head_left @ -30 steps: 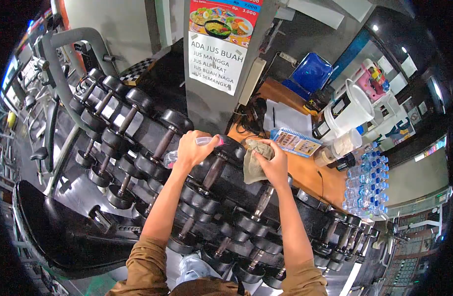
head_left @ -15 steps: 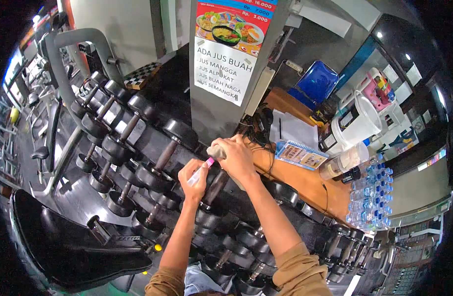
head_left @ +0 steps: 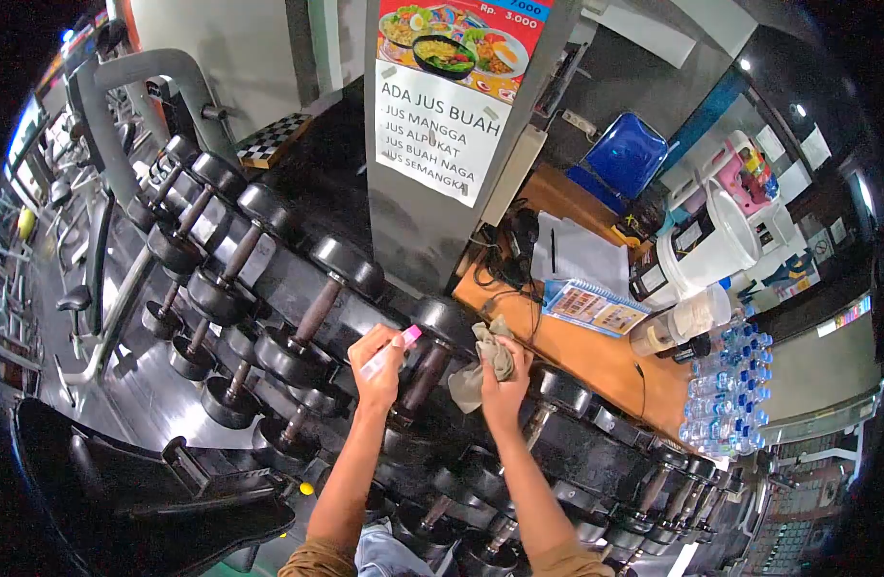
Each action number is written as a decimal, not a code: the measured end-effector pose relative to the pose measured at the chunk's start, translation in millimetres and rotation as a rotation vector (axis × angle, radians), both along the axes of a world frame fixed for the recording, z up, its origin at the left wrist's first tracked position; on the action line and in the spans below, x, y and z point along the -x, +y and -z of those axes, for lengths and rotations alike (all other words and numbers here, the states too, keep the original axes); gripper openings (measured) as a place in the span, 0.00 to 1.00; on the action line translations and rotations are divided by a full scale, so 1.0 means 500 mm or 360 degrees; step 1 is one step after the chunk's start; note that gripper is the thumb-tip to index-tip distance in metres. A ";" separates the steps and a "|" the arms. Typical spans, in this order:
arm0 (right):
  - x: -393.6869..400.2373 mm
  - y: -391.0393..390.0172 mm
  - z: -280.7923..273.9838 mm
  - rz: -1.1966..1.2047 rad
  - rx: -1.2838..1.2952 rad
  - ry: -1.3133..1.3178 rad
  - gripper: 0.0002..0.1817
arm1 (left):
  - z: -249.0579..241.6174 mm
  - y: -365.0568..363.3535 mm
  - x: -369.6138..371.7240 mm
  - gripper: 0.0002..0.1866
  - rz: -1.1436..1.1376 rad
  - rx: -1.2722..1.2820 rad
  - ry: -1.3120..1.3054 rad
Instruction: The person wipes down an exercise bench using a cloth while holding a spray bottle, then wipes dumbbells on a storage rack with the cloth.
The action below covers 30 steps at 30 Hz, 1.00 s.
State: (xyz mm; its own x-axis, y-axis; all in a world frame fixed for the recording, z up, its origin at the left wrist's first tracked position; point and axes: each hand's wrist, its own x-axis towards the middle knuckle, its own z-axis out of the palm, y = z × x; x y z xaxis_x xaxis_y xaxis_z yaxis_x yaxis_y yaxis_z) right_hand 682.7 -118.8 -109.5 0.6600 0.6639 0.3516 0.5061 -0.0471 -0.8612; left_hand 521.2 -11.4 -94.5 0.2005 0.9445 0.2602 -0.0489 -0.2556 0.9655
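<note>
My left hand is wrapped round a small whitish bottle with a pink top; the bottle's lower part is mostly hidden by my fingers. In my right hand is a crumpled grey-green cloth, part of it hanging down toward the left. Between and below both hands lies a black dumbbell with a worn, brownish handle on the rack. Another dumbbell rests just left of my left hand, and one more sits right of the cloth.
Beyond the rack stands a wooden desk with a spiral booklet, papers, a white bucket and several water bottles. A grey pillar with food signs rises ahead. A black padded bench is at lower left.
My hands have moved apart. The right hand has come off the bottle's pink top and moved right and down, with the cloth now hanging looser. The left hand still grips the bottle.
</note>
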 end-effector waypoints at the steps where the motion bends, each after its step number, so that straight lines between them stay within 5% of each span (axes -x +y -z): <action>1: 0.009 0.010 0.020 -0.0002 0.0005 0.0005 0.18 | -0.001 0.002 0.000 0.30 -0.0002 0.0005 0.0005; 3: 0.035 0.025 0.045 0.0129 -0.0224 0.0593 0.18 | -0.012 0.002 0.003 0.30 -0.0014 -0.0032 -0.0011; 4: 0.042 0.027 0.046 0.0121 -0.0277 0.0782 0.21 | -0.015 -0.001 0.002 0.19 -0.0020 0.0003 -0.0106; 8: 0.052 0.029 0.057 0.0472 -0.0212 0.1403 0.29 | 0.000 0.001 0.003 0.19 -0.0027 0.0009 -0.0122; 15: 0.066 0.031 0.042 0.0358 -0.0466 0.1729 0.29 | 0.001 0.005 0.004 0.19 -0.0011 0.0003 -0.0174; 17: 0.086 0.025 0.008 0.0432 -0.0237 0.1090 0.26 | -0.002 0.005 0.003 0.19 -0.0014 0.0003 -0.0165; 23: 0.053 0.036 -0.023 0.0311 -0.0072 0.0129 0.20 | 0.000 0.006 0.005 0.19 -0.0004 0.0025 -0.0175; 25: 0.030 0.052 -0.056 -0.0072 0.0062 -0.0494 0.21 | 0.008 0.007 0.004 0.19 -0.0002 0.0042 -0.0197; 30: -0.005 0.130 -0.149 -0.0683 0.0258 -0.1084 0.23 | 0.001 0.008 0.009 0.21 -0.0083 0.0104 -0.0247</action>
